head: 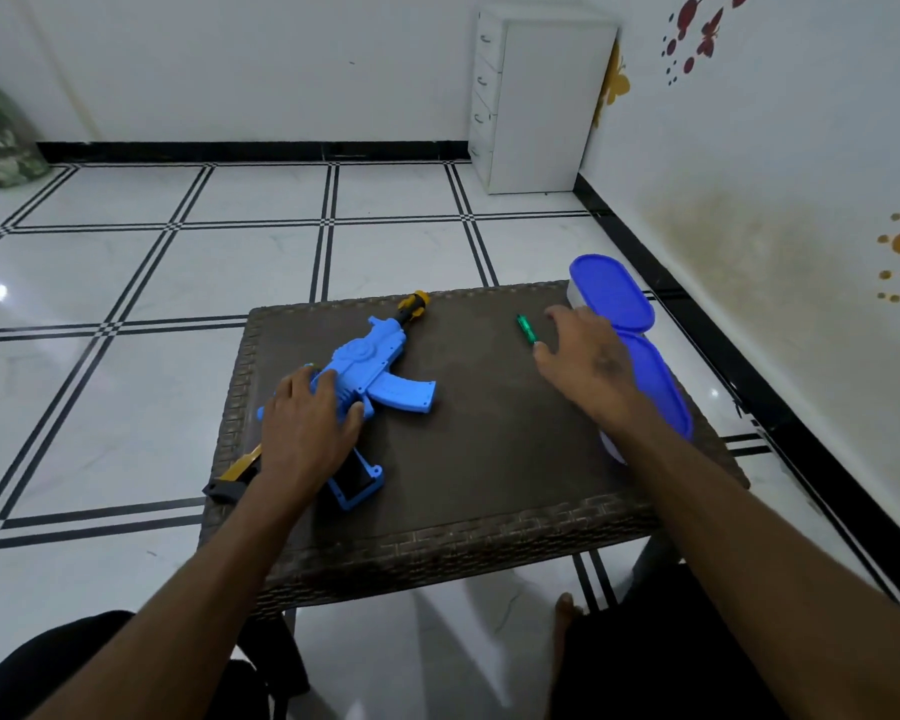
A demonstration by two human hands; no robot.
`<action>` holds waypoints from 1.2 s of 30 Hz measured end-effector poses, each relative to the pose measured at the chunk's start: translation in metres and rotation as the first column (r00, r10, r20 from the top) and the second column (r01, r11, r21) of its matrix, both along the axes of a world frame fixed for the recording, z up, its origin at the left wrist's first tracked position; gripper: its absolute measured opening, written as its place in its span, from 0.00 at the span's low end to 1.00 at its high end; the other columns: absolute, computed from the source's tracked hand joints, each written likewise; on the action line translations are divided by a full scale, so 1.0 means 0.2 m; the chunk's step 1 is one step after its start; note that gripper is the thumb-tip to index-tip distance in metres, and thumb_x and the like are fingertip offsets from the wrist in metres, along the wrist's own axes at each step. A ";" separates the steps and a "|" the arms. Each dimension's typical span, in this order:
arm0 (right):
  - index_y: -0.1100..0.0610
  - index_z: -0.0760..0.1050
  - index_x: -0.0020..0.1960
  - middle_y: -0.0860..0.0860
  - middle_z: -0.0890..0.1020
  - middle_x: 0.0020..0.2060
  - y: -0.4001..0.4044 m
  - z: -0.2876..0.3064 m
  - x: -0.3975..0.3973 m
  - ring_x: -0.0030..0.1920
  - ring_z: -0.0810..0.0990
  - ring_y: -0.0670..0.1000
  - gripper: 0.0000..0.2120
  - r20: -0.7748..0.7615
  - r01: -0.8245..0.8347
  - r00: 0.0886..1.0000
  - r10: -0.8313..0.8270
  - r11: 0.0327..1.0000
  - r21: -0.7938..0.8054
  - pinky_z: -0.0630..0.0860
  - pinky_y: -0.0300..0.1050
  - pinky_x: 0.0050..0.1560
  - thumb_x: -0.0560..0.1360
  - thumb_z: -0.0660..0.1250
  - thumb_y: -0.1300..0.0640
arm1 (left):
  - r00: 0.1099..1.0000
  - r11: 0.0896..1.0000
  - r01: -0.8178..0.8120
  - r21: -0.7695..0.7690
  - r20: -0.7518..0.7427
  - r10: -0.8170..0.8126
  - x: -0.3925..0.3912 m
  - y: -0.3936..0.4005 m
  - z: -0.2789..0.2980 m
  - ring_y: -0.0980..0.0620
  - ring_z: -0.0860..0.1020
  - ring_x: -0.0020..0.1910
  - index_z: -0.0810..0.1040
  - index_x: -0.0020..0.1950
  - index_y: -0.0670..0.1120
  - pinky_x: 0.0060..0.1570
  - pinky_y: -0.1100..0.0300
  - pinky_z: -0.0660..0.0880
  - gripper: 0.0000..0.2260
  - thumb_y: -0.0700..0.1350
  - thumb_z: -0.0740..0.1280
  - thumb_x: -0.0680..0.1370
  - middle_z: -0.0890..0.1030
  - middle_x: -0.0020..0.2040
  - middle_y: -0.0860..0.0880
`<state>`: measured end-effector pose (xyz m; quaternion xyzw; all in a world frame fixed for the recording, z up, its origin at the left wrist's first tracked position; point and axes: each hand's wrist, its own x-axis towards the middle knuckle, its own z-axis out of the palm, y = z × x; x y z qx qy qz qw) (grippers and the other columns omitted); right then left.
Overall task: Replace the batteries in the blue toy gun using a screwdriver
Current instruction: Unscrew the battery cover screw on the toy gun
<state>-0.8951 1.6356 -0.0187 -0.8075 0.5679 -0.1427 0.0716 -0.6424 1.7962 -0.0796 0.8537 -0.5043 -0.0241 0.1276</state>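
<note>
Nearby, blue-lidded tubs [614, 293] behind right hand [588, 366].

You've got a low dark-brown wicker-edged table [489, 459] at frame centre, standing on white floor tiles [152, 272] with black grid lines. On it: blue toy gun [370, 376] centre-left with its yellow-black muzzle toward the table's far edge, small green screwdriver [526, 328] right of centre. Two blue-lidded containers [619, 296] sit along the right edge.
</note>
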 end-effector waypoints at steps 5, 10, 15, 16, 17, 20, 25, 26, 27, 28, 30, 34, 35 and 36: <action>0.56 0.67 0.71 0.59 0.72 0.67 -0.25 -0.11 0.24 0.67 0.71 0.60 0.22 -0.118 0.014 0.993 0.012 0.975 0.220 0.72 0.56 0.64 0.79 0.61 0.50 | 0.999 0.998 0.035 -0.051 0.002 -0.035 0.10 -0.10 0.00 0.39 0.67 0.69 0.69 0.72 0.44 0.67 0.47 0.66 0.26 0.57 0.61 0.79 0.69 0.70 0.39; 0.57 0.65 0.73 0.60 0.67 0.71 -0.45 -0.25 0.34 0.71 0.66 0.61 0.23 -0.164 0.097 0.985 -0.059 0.966 0.239 0.68 0.58 0.67 0.80 0.62 0.51 | 0.994 0.991 0.106 -0.078 0.003 -0.106 0.18 -0.27 0.03 0.39 0.71 0.66 0.73 0.67 0.43 0.62 0.47 0.69 0.22 0.55 0.65 0.78 0.71 0.68 0.40; 0.57 0.70 0.65 0.59 0.72 0.63 -0.48 -0.28 0.37 0.63 0.73 0.61 0.16 -0.158 0.092 0.985 -0.066 0.982 0.168 0.74 0.56 0.59 0.78 0.66 0.59 | 0.992 0.992 0.126 -0.002 0.002 -0.126 0.21 -0.32 0.08 0.39 0.70 0.67 0.72 0.69 0.43 0.62 0.47 0.70 0.23 0.56 0.64 0.78 0.69 0.71 0.40; 0.57 0.72 0.62 0.59 0.74 0.60 -0.47 -0.28 0.37 0.61 0.74 0.61 0.14 -0.133 0.070 0.990 -0.049 0.984 0.164 0.74 0.56 0.58 0.77 0.66 0.60 | 0.993 0.993 0.121 -0.007 -0.004 -0.121 0.21 -0.30 0.09 0.39 0.71 0.67 0.72 0.69 0.43 0.62 0.47 0.70 0.23 0.55 0.64 0.78 0.69 0.71 0.40; 0.58 0.73 0.59 0.59 0.75 0.58 -0.45 -0.27 0.38 0.59 0.75 0.62 0.11 -0.104 0.054 0.994 -0.038 0.987 0.153 0.75 0.56 0.56 0.77 0.66 0.60 | 0.993 0.993 0.117 -0.016 -0.009 -0.117 0.21 -0.29 0.10 0.39 0.71 0.66 0.71 0.68 0.43 0.61 0.47 0.70 0.23 0.55 0.64 0.78 0.69 0.70 0.40; 0.56 0.77 0.58 0.57 0.76 0.55 -0.34 -0.24 0.41 0.56 0.77 0.61 0.10 0.060 0.030 0.998 -0.034 0.997 0.068 0.74 0.51 0.53 0.77 0.65 0.61 | 0.996 0.996 0.082 -0.038 -0.035 -0.083 0.21 -0.19 0.07 0.38 0.73 0.63 0.71 0.68 0.44 0.60 0.48 0.71 0.23 0.54 0.65 0.77 0.70 0.68 0.40; 0.54 0.77 0.59 0.52 0.78 0.53 -0.01 -0.14 0.47 0.50 0.78 0.50 0.11 0.505 -0.031 0.861 0.057 0.998 -0.060 0.74 0.42 0.49 0.78 0.66 0.63 | 0.997 1.000 0.000 0.006 -0.081 0.000 0.18 0.05 0.03 0.39 0.73 0.64 0.66 0.72 0.50 0.57 0.49 0.72 0.27 0.60 0.62 0.77 0.67 0.71 0.44; 0.53 0.76 0.58 0.50 0.79 0.50 0.06 -0.13 0.47 0.48 0.79 0.48 0.10 0.605 -0.021 0.794 0.059 0.997 -0.069 0.76 0.43 0.49 0.78 0.66 0.63 | 0.996 1.000 -0.002 0.029 -0.085 0.005 0.17 0.09 0.03 0.40 0.73 0.65 0.63 0.74 0.52 0.56 0.50 0.72 0.28 0.62 0.61 0.77 0.66 0.72 0.46; 0.53 0.75 0.57 0.48 0.80 0.48 0.12 -0.13 0.47 0.47 0.80 0.47 0.10 0.691 -0.005 0.721 0.048 0.998 -0.065 0.78 0.44 0.48 0.78 0.66 0.62 | 0.995 0.998 -0.004 0.056 -0.095 0.009 0.16 0.13 0.03 0.41 0.72 0.66 0.60 0.76 0.53 0.57 0.50 0.72 0.30 0.64 0.59 0.77 0.64 0.73 0.47; 0.53 0.75 0.57 0.47 0.80 0.46 0.17 -0.13 0.47 0.46 0.81 0.47 0.10 0.763 0.008 0.645 0.029 0.999 -0.044 0.79 0.44 0.48 0.78 0.67 0.62 | 0.994 0.997 0.000 0.083 -0.112 0.009 0.16 0.15 0.03 0.42 0.70 0.68 0.58 0.77 0.54 0.58 0.50 0.71 0.32 0.66 0.59 0.77 0.63 0.74 0.47; 0.52 0.73 0.57 0.48 0.81 0.45 0.27 -0.14 0.46 0.45 0.84 0.48 0.10 0.876 -0.028 0.483 -0.014 0.999 0.031 0.81 0.46 0.49 0.78 0.67 0.62 | 0.990 0.992 0.026 0.123 -0.143 -0.009 0.15 0.20 0.02 0.44 0.64 0.73 0.56 0.78 0.55 0.64 0.49 0.68 0.35 0.68 0.59 0.75 0.58 0.77 0.47; 0.52 0.74 0.56 0.54 0.84 0.48 0.44 -0.15 0.44 0.45 0.86 0.49 0.10 0.963 -0.171 0.263 -0.063 0.979 0.111 0.82 0.48 0.52 0.78 0.66 0.64 | 0.988 0.996 0.049 0.075 -0.153 -0.037 0.14 0.22 0.00 0.46 0.61 0.75 0.59 0.77 0.55 0.65 0.51 0.68 0.36 0.68 0.62 0.73 0.57 0.78 0.47; 0.52 0.74 0.56 0.55 0.84 0.48 0.47 -0.16 0.44 0.45 0.86 0.49 0.11 0.966 -0.203 0.252 -0.058 0.973 0.112 0.82 0.49 0.53 0.79 0.66 0.65 | 0.990 0.997 0.038 0.065 -0.141 -0.028 0.13 0.21 0.00 0.46 0.63 0.74 0.61 0.77 0.56 0.64 0.51 0.69 0.36 0.69 0.62 0.73 0.59 0.77 0.47; 0.53 0.75 0.57 0.55 0.85 0.48 0.49 -0.16 0.44 0.46 0.86 0.50 0.11 0.968 -0.231 0.245 -0.048 0.967 0.106 0.82 0.50 0.54 0.79 0.65 0.66 | 0.992 0.998 0.027 0.060 -0.127 -0.019 0.12 0.20 0.00 0.46 0.64 0.73 0.61 0.77 0.56 0.63 0.51 0.69 0.36 0.69 0.62 0.73 0.59 0.77 0.47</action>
